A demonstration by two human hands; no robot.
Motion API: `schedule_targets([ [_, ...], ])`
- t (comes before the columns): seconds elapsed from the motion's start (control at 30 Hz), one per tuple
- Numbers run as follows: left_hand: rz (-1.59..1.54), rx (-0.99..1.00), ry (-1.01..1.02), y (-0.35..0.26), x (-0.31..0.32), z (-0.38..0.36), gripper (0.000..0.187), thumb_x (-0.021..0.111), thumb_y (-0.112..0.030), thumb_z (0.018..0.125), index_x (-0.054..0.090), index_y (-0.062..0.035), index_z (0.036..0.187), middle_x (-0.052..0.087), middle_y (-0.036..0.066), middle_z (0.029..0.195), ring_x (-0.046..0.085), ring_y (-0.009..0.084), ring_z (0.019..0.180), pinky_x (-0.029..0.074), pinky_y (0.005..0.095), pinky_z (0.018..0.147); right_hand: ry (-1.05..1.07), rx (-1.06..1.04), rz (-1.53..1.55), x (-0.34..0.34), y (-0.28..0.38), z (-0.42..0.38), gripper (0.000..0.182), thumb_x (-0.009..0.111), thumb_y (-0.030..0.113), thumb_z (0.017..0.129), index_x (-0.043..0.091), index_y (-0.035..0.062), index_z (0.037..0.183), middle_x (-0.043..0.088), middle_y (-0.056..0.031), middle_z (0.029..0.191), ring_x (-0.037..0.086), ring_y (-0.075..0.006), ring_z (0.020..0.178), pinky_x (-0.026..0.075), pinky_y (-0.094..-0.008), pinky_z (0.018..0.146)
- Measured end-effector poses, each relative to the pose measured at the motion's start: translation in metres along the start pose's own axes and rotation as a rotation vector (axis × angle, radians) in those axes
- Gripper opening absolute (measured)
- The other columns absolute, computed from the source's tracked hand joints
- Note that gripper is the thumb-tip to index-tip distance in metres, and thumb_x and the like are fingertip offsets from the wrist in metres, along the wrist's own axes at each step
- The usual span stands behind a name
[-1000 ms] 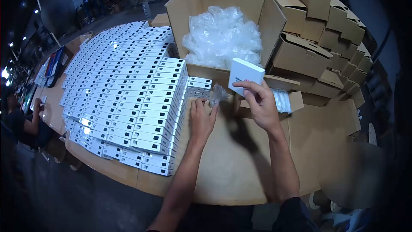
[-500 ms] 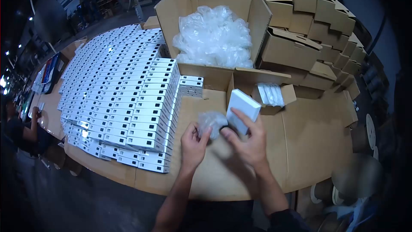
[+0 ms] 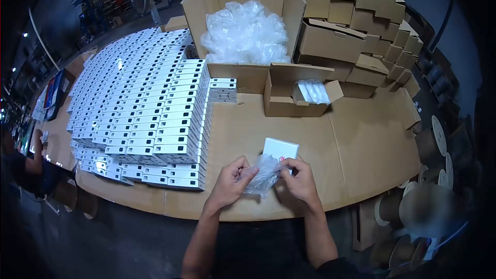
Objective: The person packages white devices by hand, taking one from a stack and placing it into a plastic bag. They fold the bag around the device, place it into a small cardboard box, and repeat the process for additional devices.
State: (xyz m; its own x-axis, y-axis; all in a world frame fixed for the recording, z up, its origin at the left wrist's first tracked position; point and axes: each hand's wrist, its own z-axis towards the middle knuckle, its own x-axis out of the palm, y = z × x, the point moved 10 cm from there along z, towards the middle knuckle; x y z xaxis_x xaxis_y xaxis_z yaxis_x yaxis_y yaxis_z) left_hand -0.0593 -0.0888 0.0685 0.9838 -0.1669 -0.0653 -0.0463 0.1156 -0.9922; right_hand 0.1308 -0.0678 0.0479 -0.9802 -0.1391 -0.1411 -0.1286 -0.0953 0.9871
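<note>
A crumpled clear plastic bag point(image 3: 262, 175) is stretched between my two hands near the front of the table. My left hand point(image 3: 230, 182) pinches its left side between thumb and fingers. At the opposite side, my right hand point(image 3: 299, 180) is closed on the bag's edge with thumb and forefinger. Just beyond the bag is a flat white box point(image 3: 280, 148) with a small red mark, its near part covered by the plastic and by my right fingers.
Stacked white boxes point(image 3: 181, 113) fill the left side. Behind stands a large carton point(image 3: 294, 8) of clear bags point(image 3: 245, 33). A small open carton point(image 3: 292, 108) holds wrapped packets point(image 3: 312, 92). Brown cartons point(image 3: 330, 41) are piled at the back right. Another person point(image 3: 33, 163) is at far left.
The white box, earlier raised in my right hand, is now lower, behind the bag. My right hand has come to the bag's edge, and the bag is spread between both hands.
</note>
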Motion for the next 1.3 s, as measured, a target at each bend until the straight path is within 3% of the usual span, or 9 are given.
schedule_targets([
  [0.3,-0.139,0.062,-0.165,-0.004,-0.021,0.002,0.016,0.067,-0.003,0.101,0.052,-0.0053,0.107,0.053,-0.004,0.083,0.049,0.0001,0.073,0.039,0.0177,0.062,0.112,0.021,-0.018,0.021,0.012,-0.022,0.016,0.076,0.008,0.093,0.073,-0.0067,0.100,0.063,-0.0107,0.110,0.061,-0.0176,0.097,0.049,-0.0325,0.087],
  [0.47,-0.562,0.010,-0.532,0.042,-0.044,-0.013,0.039,0.066,-0.005,0.101,0.043,0.0009,0.131,0.057,0.007,0.112,0.059,0.0096,0.098,0.052,0.0253,0.081,-0.286,-0.091,-0.013,0.011,0.012,-0.035,0.016,0.076,0.008,0.094,0.074,-0.0069,0.100,0.060,-0.0104,0.106,0.061,-0.0163,0.091,0.049,-0.0280,0.074],
  [0.57,-0.414,-0.140,-0.335,0.047,-0.003,-0.021,0.038,0.065,-0.008,0.102,0.044,0.0020,0.132,0.060,0.011,0.119,0.062,0.0129,0.104,0.054,0.0266,0.080,-0.342,-0.116,-0.059,0.015,0.008,-0.040,0.016,0.076,0.008,0.095,0.074,-0.0071,0.100,0.060,-0.0113,0.109,0.061,-0.0166,0.090,0.050,-0.0291,0.074],
  [0.7,0.024,-0.077,-0.390,0.044,0.002,-0.030,0.014,0.060,-0.015,0.106,0.062,-0.0016,0.110,0.068,0.004,0.089,0.064,0.0094,0.082,0.052,0.0265,0.069,-0.230,-0.040,0.103,0.030,-0.005,-0.036,0.020,0.074,0.011,0.097,0.073,-0.0082,0.102,0.060,-0.0093,0.109,0.060,-0.0151,0.095,0.051,-0.0288,0.077],
  [0.83,-0.185,-0.139,-0.483,0.062,-0.009,-0.037,0.017,0.056,-0.014,0.108,0.060,-0.0031,0.095,0.060,-0.001,0.075,0.056,0.0070,0.071,0.047,0.0281,0.061,-0.253,0.112,0.387,0.023,-0.032,-0.034,0.026,0.070,0.015,0.101,0.070,-0.0108,0.098,0.059,-0.0085,0.107,0.058,-0.0135,0.097,0.048,-0.0266,0.082],
  [0.97,-0.258,0.018,-0.611,0.035,-0.023,-0.038,0.008,0.058,-0.007,0.106,0.056,-0.0034,0.099,0.059,0.002,0.097,0.052,0.0056,0.083,0.045,0.0224,0.069,-0.277,-0.050,0.050,0.006,0.003,-0.029,0.032,0.068,0.020,0.103,0.069,-0.0081,0.089,0.060,-0.0092,0.103,0.057,-0.0154,0.092,0.046,-0.0294,0.083],
  [1.0,0.081,0.134,-0.727,0.005,-0.031,-0.044,0.011,0.068,-0.002,0.097,0.058,-0.0031,0.101,0.060,0.008,0.102,0.057,0.0131,0.088,0.047,0.0284,0.072,-0.309,-0.111,0.033,0.004,0.008,-0.028,0.028,0.069,0.017,0.102,0.069,-0.0080,0.088,0.060,-0.0103,0.102,0.057,-0.0170,0.089,0.046,-0.0304,0.079],
  [1.1,0.706,0.501,-0.641,-0.068,-0.006,-0.046,0.027,0.077,0.001,0.086,0.062,-0.0026,0.108,0.062,0.012,0.103,0.061,0.0227,0.093,0.050,0.0341,0.077,-0.279,-0.102,-0.109,0.003,0.006,-0.030,0.017,0.072,0.010,0.097,0.071,-0.0070,0.093,0.059,-0.0135,0.101,0.061,-0.0218,0.087,0.050,-0.0332,0.071],
  [1.3,0.792,0.592,-0.342,-0.079,0.031,-0.015,0.024,0.083,-0.002,0.077,0.070,-0.0057,0.097,0.065,0.009,0.102,0.064,0.0304,0.099,0.051,0.0418,0.088,-0.304,-0.128,-0.108,0.007,0.012,-0.037,0.013,0.074,0.005,0.092,0.071,-0.0069,0.092,0.060,-0.0173,0.101,0.063,-0.0270,0.087,0.051,-0.0375,0.072],
])
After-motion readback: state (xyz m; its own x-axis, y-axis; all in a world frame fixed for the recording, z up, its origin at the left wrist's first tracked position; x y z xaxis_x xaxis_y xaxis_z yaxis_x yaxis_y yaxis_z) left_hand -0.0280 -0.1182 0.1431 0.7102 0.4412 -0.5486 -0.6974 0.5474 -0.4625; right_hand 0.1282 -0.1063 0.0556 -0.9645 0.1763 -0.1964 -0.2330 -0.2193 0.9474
